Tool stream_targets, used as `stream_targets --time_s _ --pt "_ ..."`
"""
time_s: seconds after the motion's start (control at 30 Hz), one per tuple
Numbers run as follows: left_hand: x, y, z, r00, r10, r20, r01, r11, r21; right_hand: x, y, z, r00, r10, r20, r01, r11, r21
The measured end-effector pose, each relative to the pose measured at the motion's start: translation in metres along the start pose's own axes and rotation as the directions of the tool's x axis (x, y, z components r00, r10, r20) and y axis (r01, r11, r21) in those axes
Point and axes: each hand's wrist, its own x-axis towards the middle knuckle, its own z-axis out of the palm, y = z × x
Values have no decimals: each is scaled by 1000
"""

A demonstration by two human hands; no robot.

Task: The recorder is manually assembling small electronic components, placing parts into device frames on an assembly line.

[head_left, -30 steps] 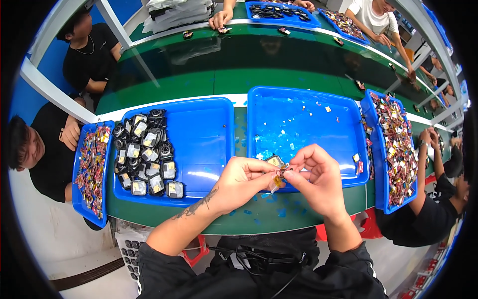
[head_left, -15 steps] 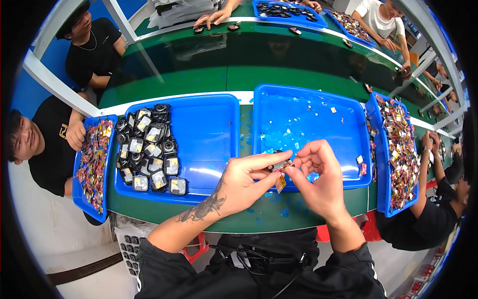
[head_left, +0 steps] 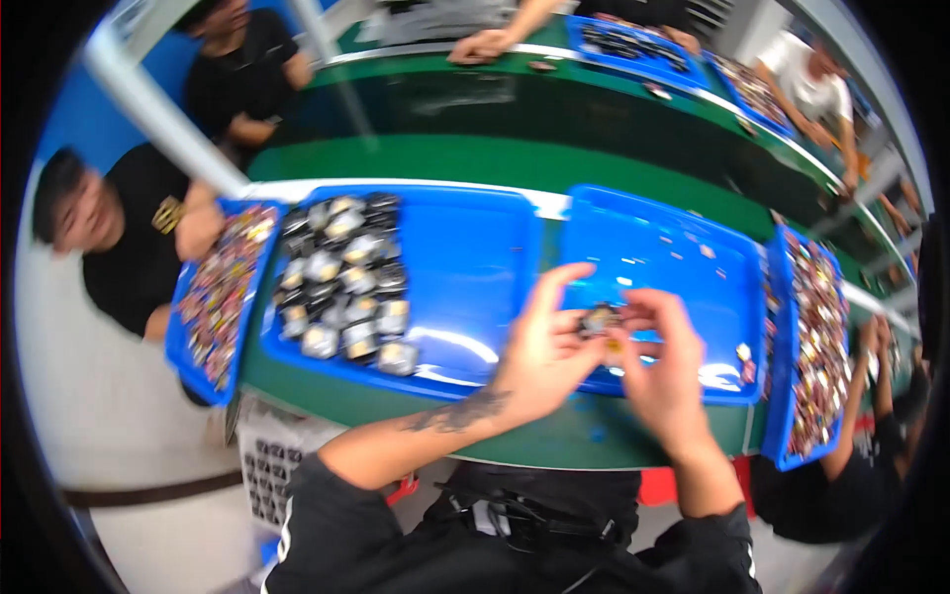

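Note:
Above the front edge of a blue tray (head_left: pixel 747 297), my two hands meet around a small dark electronic part (head_left: pixel 597 322) with a yellowish piece beneath it. My left hand (head_left: pixel 546 351) pinches it from the left, with its index finger lifted off. From the right, the bent fingers and thumb of my right hand (head_left: pixel 668 371) close on the same part. Blur hides the part's details. Small blue and pale scraps lie in the tray behind my hands.
To the left stands another blue tray (head_left: pixel 475 262), its left half filled with black square modules (head_left: pixel 341 282). Narrow trays of small colourful parts (head_left: pixel 230 297) (head_left: pixel 819 346) flank both. A green bench (head_left: pixel 475 436) carries them. Co-workers sit on the left, right and far side.
The whole view has shifted and blurred, so trays and hands sit farther right. My left fingers have spread a little, and the part now shows more of its face.

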Motion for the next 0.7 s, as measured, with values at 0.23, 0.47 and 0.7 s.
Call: stream_targets --time_s 0.23,0.47,0.7 --pt "-17 56 -56 955 268 125 -239 452 859 108 31 4 970 -44 239 -4 980 199" --pt "-97 74 -110 978 207 -38 88 -235 968 242 154 -26 971 228 -70 -234 857 -460" --pt "-90 69 -107 970 235 56 48 -417 908 217 129 -69 991 129 -38 -130 849 -511"
